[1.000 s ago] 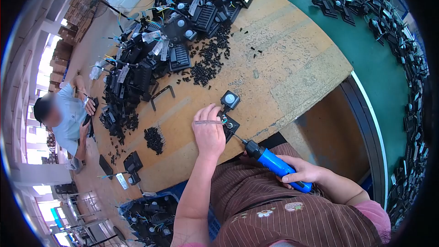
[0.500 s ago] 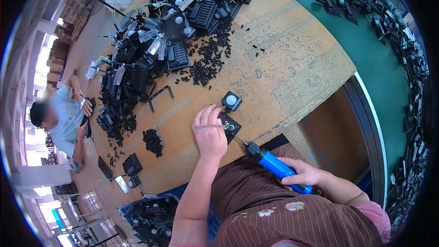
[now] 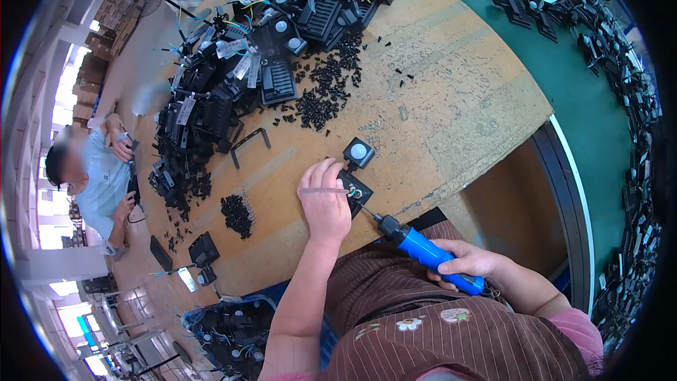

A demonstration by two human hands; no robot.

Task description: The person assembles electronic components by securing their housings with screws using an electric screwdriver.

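My left hand (image 3: 326, 201) is closed around a small black floodlight (image 3: 361, 190) on the wooden table. Attached to the floodlight, a square motion sensor (image 3: 359, 152) with a white dome points away from me. A cable runs across the back of my left hand to the floodlight, with a bit of green wire at its end. My right hand (image 3: 469, 262) grips a blue electric screwdriver (image 3: 427, 248) near my lap. Its thin bit slants toward the floodlight's near edge; whether the tip touches is too small to tell.
Black screws (image 3: 324, 92) lie beyond my hands, with a smaller screw pile (image 3: 237, 216) to the left. Floodlights (image 3: 278, 81) with wires are heaped at the back. A U-shaped bracket (image 3: 250, 144) lies nearby. A green conveyor (image 3: 564, 106) carries more lights. A co-worker (image 3: 99, 183) sits left.
The view has shifted slightly. My hands, the floodlight and the screwdriver keep nearly the same arrangement, with the right fingers a little changed on the handle. The co-worker's hands have moved apart.
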